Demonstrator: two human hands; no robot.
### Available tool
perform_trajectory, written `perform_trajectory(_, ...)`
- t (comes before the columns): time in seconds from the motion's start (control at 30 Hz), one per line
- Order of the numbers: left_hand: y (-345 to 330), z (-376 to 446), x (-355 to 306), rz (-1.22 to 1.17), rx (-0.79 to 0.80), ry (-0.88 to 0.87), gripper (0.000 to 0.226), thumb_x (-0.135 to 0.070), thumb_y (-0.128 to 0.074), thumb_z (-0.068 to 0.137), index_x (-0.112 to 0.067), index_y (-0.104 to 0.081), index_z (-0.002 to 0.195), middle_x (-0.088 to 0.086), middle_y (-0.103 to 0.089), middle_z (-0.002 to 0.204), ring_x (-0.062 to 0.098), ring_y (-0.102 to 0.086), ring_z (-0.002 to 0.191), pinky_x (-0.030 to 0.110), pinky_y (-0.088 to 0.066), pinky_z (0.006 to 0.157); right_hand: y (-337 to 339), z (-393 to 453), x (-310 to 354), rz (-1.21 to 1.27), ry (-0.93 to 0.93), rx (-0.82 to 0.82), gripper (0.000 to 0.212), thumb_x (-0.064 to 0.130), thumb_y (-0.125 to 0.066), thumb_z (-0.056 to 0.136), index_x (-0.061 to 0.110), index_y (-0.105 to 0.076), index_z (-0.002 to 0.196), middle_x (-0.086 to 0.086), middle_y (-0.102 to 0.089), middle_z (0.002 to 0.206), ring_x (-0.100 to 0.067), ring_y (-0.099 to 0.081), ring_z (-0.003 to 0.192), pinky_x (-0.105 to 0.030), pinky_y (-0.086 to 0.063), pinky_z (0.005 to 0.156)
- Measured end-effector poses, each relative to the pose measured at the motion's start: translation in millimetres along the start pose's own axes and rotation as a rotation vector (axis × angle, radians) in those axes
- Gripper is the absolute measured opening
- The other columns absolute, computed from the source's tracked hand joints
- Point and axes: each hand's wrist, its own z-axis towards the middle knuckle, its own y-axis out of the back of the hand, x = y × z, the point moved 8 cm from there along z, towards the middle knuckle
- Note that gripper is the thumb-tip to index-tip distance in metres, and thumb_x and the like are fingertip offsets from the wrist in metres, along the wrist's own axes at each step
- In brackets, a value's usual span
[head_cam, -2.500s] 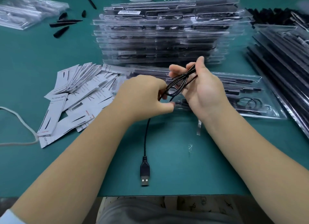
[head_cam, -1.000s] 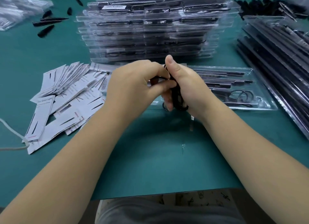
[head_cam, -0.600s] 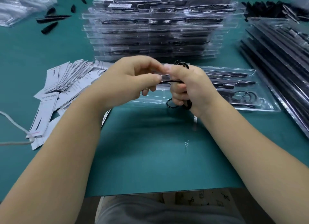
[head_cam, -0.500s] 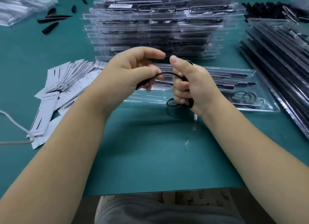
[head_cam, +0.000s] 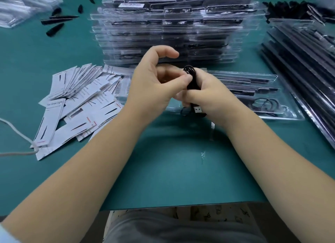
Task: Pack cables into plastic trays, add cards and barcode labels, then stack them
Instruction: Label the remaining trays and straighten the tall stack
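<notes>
black cable (head_cam: pixel 192 79), teal table (head_cam: pixel 174 170), white cards (head_cam: pixel 76 101)

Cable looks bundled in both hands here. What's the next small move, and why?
Probably lower the coiled cable into the open tray just behind the hands. The right hand grips the bundle, the USB plug sticks out below, and the left hand pinches it at the top.

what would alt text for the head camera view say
Two bare hands hold a coiled black USB cable above a green table: right hand grips it, left hand pinches it. Behind lie an open clear tray, stacked trays and, left, white cards.
</notes>
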Motion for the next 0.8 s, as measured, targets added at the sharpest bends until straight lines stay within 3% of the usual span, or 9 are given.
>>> perform_trajectory(0.07,2,3,-5,0.211,0.021,-0.087,0.033,-0.005,-0.071,0.077,-0.026,-0.050,0.091,-0.006,-0.067,0.073,0.008,-0.060,0.064,0.028,-0.050,0.063,1,2,-1,0.077,-0.009,-0.080,0.011,0.008,-0.061,0.081,0.016,-0.054,0.085,0.008,-0.056,0.059,-0.010,-0.051,0.054,-0.025,-0.044,0.055)
perform_trajectory(0.2,4,6,-10,0.566,0.171,-0.165,0.027,-0.031,-0.074,0.078,-0.037,-0.051,0.091,-0.017,-0.053,0.093,-0.003,-0.051,0.077,0.010,-0.039,0.068,5,0,1,0.349,-0.012,-0.217,0.011,0.006,-0.051,0.095,0.015,-0.054,0.089,0.004,-0.059,0.059,-0.012,-0.056,0.049,-0.024,-0.048,0.048)
perform_trajectory(0.3,19,6,12,0.849,0.486,0.006,0.054,-0.064,-0.072,0.062,-0.042,-0.054,0.108,-0.018,-0.049,0.116,-0.002,-0.046,0.105,0.012,-0.035,0.092,9,-3,2,0.377,0.007,-0.276,0.011,0.014,-0.051,0.097,0.020,-0.060,0.093,0.004,-0.057,0.057,-0.010,-0.049,0.045,-0.021,-0.043,0.044)
perform_trajectory(0.37,39,4,28,1.025,0.568,0.168,0.072,-0.060,-0.077,0.055,-0.043,-0.052,0.121,-0.019,-0.038,0.140,0.001,-0.033,0.129,0.021,-0.025,0.103,13,-4,2,0.389,0.006,-0.332,0.012,0.019,-0.052,0.097,0.021,-0.062,0.090,0.005,-0.048,0.053,-0.008,-0.039,0.041,-0.019,-0.037,0.042)
perform_trajectory(0.43,53,6,35,1.094,0.554,0.230,0.075,-0.049,-0.082,0.060,-0.045,-0.049,0.128,-0.021,-0.029,0.149,0.004,-0.028,0.136,0.024,-0.023,0.104,13,-5,4,0.383,0.003,-0.353,0.014,0.023,-0.051,0.097,0.019,-0.061,0.088,0.006,-0.041,0.049,-0.008,-0.031,0.038,-0.019,-0.030,0.040)
perform_trajectory(0.5,58,8,37,1.072,0.552,0.237,0.070,-0.043,-0.080,0.067,-0.049,-0.049,0.128,-0.025,-0.031,0.148,0.004,-0.030,0.136,0.024,-0.023,0.101,11,-6,5,0.362,0.000,-0.347,0.017,0.025,-0.051,0.097,0.017,-0.060,0.086,0.007,-0.035,0.046,-0.009,-0.026,0.037,-0.020,-0.024,0.040)
perform_trajectory(0.6,64,11,35,0.994,0.539,0.249,0.059,-0.052,-0.075,0.065,-0.055,-0.054,0.120,-0.034,-0.037,0.137,-0.003,-0.035,0.130,0.022,-0.025,0.099,12,-12,12,0.311,0.030,-0.358,0.014,0.024,-0.052,0.095,0.015,-0.054,0.085,0.007,-0.032,0.046,-0.010,-0.022,0.037,-0.021,-0.020,0.039)
perform_trajectory(0.7,63,10,28,0.957,0.527,0.211,0.046,-0.065,-0.065,0.062,-0.059,-0.059,0.106,-0.037,-0.047,0.122,-0.008,-0.044,0.117,0.019,-0.031,0.093,7,-15,23,0.272,0.060,-0.323,0.009,0.014,-0.047,0.077,0.015,-0.041,0.084,0.004,-0.033,0.053,-0.008,-0.025,0.040,-0.019,-0.022,0.039)
perform_trajectory(0.8,61,13,17,0.948,0.451,0.118,0.022,-0.058,-0.066,0.071,-0.060,-0.063,0.092,-0.033,-0.057,0.104,-0.010,-0.051,0.096,0.009,-0.032,0.078,2,-22,35,-0.105,0.155,-0.356,0.016,0.014,-0.041,0.069,0.022,-0.039,0.083,0.006,-0.039,0.059,-0.010,-0.034,0.049,-0.023,-0.027,0.046)
